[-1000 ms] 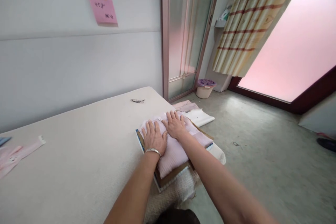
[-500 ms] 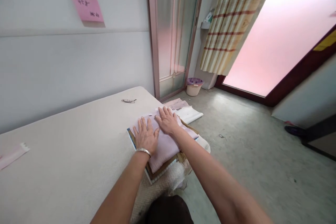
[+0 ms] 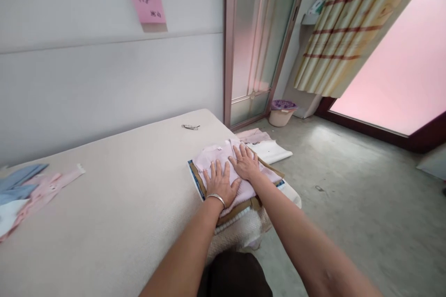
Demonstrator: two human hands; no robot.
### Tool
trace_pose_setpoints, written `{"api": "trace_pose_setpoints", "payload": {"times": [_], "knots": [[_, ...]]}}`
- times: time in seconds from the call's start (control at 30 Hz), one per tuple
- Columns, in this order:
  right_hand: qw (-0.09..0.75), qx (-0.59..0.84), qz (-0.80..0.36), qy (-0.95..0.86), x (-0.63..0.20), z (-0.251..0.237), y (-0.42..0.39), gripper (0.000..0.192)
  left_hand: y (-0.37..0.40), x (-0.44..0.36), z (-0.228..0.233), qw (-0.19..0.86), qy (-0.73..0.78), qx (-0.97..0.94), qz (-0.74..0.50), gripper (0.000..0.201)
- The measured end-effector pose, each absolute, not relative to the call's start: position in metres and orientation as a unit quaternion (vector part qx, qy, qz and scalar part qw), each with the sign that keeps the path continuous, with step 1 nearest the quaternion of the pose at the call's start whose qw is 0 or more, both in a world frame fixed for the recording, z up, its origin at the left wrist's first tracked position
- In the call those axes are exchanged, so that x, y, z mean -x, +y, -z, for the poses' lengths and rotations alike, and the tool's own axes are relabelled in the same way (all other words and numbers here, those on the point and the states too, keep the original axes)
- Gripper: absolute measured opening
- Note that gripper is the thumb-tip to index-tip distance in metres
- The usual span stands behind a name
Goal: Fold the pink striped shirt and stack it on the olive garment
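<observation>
Lengthwise, pink cloth (image 3: pixel 212 155) toward wall

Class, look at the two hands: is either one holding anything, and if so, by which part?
Nothing is gripped. The left hand and right hand lie flat, palms down, pressing on top of the folded pink garment.

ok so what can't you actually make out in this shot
Head view only:
- pink note on the wall: writing too small to read.
- small dark object on the table: too small to identify.
- pink folded cloth: middle hidden under left hand and right hand.
- clothes pile: cut off by left edge.
</observation>
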State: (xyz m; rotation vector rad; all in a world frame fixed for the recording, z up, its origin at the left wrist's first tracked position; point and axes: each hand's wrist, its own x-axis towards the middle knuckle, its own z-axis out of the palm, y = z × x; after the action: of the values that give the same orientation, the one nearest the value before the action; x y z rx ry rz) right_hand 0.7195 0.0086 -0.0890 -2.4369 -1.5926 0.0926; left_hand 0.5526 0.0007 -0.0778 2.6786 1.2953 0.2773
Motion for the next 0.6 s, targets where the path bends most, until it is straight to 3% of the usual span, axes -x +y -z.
{"api": "trace_pose_setpoints", "payload": {"times": [0.1,0.2,0.43,0.6], "knots": [[0.114,0.833,-0.056,-0.539,-0.712,0.06,-0.001,0.067,-0.009,-0.531,0.054,0.077,0.403,-0.905,-0.112,0.069],[0.17,0.825,-0.007,-0.54,-0.677,0.033,-0.036,0.065,-0.031,-0.468,0.041,0.05,0.369,-0.914,-0.159,0.062],[0.208,0.69,-0.002,-0.693,-0.535,0.052,-0.19,0.054,-0.105,-0.166,0.063,-0.042,0.521,-0.848,-0.088,0.049],[0.227,0.69,-0.002,-0.688,-0.506,0.073,-0.223,0.036,-0.189,-0.014,0.059,-0.127,0.702,-0.697,-0.08,0.041]]}}
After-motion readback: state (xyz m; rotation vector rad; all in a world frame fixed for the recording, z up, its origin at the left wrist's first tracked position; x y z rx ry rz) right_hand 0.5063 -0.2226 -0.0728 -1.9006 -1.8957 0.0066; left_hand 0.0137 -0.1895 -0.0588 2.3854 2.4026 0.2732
